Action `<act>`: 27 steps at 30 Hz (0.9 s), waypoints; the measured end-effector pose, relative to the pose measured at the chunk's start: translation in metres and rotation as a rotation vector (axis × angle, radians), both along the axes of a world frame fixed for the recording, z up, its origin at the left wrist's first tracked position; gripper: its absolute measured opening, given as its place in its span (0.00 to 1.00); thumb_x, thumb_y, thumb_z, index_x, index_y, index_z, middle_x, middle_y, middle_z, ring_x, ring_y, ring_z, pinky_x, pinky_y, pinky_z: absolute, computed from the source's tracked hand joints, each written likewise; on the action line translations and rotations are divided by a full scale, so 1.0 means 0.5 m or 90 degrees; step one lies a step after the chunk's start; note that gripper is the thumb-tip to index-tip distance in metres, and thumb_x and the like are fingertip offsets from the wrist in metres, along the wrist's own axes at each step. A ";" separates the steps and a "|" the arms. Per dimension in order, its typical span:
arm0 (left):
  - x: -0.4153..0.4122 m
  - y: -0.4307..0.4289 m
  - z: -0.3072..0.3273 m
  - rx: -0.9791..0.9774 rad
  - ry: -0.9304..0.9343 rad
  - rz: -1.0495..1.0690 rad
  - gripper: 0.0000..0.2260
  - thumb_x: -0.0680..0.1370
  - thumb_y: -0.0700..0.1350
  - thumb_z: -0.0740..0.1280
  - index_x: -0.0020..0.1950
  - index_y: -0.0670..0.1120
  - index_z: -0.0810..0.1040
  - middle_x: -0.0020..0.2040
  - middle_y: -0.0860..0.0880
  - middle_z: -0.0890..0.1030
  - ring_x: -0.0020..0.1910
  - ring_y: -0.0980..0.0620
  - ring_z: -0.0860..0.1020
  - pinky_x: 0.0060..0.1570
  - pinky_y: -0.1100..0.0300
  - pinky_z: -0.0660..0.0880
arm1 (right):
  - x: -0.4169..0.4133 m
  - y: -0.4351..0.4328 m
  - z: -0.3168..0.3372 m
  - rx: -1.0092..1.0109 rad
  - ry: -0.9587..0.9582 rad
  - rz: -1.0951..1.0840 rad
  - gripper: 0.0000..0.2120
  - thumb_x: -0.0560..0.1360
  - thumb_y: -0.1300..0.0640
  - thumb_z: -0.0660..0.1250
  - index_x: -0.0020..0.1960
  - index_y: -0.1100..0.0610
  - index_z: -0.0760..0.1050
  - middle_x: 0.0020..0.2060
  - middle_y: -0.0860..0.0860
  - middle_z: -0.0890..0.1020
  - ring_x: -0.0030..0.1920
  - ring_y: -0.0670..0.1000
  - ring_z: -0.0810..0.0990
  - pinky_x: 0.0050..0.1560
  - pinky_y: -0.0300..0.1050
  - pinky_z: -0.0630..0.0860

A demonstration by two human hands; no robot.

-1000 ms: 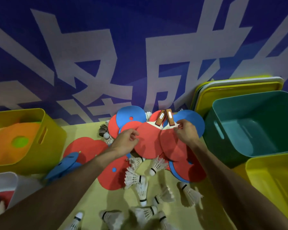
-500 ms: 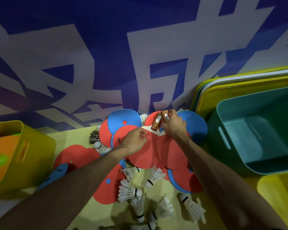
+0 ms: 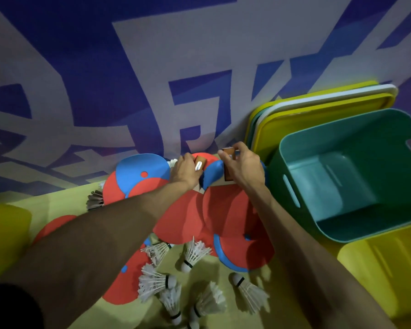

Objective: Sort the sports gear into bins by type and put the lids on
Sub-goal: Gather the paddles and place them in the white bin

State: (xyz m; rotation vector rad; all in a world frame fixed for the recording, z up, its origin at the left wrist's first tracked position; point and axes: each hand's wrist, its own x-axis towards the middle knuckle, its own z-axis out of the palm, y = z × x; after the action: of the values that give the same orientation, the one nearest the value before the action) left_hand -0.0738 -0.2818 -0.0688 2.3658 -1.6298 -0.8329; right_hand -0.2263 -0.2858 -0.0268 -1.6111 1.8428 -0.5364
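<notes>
At the far left edge, around nine o'clock, we see the blurred corner of a yellow bin on the yellow-green worktop. Moving right, red and blue discs overlap in a heap against the blue-and-white wall, with a dark-feathered shuttlecock at the heap's left rim. Lower, toward six o'clock, white shuttlecocks lie scattered, some touching the discs.

At the centre our left hand reaches to twelve o'clock of the heap, fingers curled round the wooden handle of one table tennis paddle, whose red blade lies flat on the pile. Just beside it our right hand is clenched on the handle of a second paddle, its red blade touching the first. A blue face curves up between the two hands; we cannot tell which piece it belongs to.

At three o'clock an empty teal bin stands near the right hand. Behind it, at about one o'clock, yellow and white lids lean on the wall. At four o'clock another yellow bin touches the teal one's near wall.
</notes>
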 end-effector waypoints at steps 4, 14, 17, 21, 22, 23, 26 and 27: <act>-0.003 -0.003 0.011 0.020 0.003 -0.048 0.19 0.76 0.49 0.65 0.60 0.37 0.71 0.58 0.38 0.77 0.56 0.39 0.76 0.48 0.51 0.71 | -0.004 -0.003 0.021 0.042 0.011 0.015 0.21 0.77 0.40 0.59 0.60 0.56 0.70 0.47 0.53 0.78 0.52 0.57 0.78 0.50 0.52 0.75; 0.120 0.108 0.179 -0.104 0.064 0.012 0.13 0.71 0.46 0.70 0.52 0.41 0.76 0.50 0.42 0.81 0.51 0.43 0.78 0.47 0.55 0.72 | 0.035 0.047 0.149 -0.029 0.067 0.044 0.19 0.78 0.42 0.57 0.56 0.58 0.69 0.56 0.61 0.79 0.57 0.63 0.77 0.51 0.52 0.71; 0.175 0.175 0.250 -0.141 0.107 0.042 0.06 0.67 0.43 0.72 0.39 0.46 0.75 0.40 0.42 0.83 0.42 0.44 0.82 0.42 0.55 0.77 | 0.062 0.074 0.209 -0.078 0.073 0.047 0.20 0.79 0.44 0.56 0.58 0.60 0.69 0.57 0.63 0.78 0.57 0.63 0.76 0.51 0.52 0.70; 0.250 0.273 0.337 -0.198 0.212 0.197 0.06 0.65 0.40 0.75 0.36 0.44 0.78 0.30 0.48 0.82 0.31 0.48 0.81 0.41 0.53 0.81 | 0.103 0.110 0.289 -0.149 0.030 0.010 0.17 0.76 0.46 0.57 0.52 0.60 0.73 0.50 0.63 0.80 0.50 0.64 0.77 0.47 0.50 0.71; 0.275 0.295 0.354 -0.221 0.237 0.229 0.07 0.64 0.39 0.76 0.35 0.44 0.79 0.30 0.48 0.82 0.32 0.47 0.82 0.41 0.51 0.82 | 0.117 0.120 0.304 -0.163 0.012 0.008 0.17 0.75 0.47 0.58 0.49 0.61 0.73 0.47 0.62 0.81 0.49 0.64 0.78 0.45 0.50 0.71; 0.300 0.315 0.371 -0.246 0.263 0.264 0.07 0.63 0.38 0.76 0.35 0.44 0.79 0.32 0.46 0.83 0.35 0.45 0.83 0.42 0.50 0.82 | 0.133 0.130 0.315 -0.166 -0.009 0.005 0.18 0.73 0.46 0.59 0.46 0.61 0.74 0.44 0.62 0.82 0.47 0.64 0.79 0.44 0.49 0.72; 0.378 0.371 0.422 -0.324 0.312 0.355 0.10 0.63 0.36 0.76 0.40 0.43 0.79 0.39 0.42 0.83 0.37 0.46 0.83 0.37 0.55 0.82 | 0.187 0.158 0.330 -0.123 -0.132 -0.034 0.21 0.65 0.43 0.60 0.37 0.61 0.78 0.33 0.59 0.83 0.41 0.62 0.82 0.45 0.51 0.79; 0.407 0.391 0.438 -0.350 0.312 0.384 0.10 0.64 0.36 0.76 0.41 0.43 0.79 0.39 0.43 0.82 0.36 0.48 0.82 0.32 0.59 0.81 | 0.206 0.169 0.334 -0.100 -0.187 -0.060 0.20 0.65 0.43 0.62 0.35 0.61 0.78 0.32 0.59 0.83 0.40 0.61 0.83 0.46 0.53 0.80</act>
State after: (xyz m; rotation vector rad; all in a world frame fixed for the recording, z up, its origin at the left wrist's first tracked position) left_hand 0.1298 -0.0863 0.1502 1.8838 -0.7550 -0.6510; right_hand -0.1234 -0.2014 0.1404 -1.4586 1.6947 -0.9270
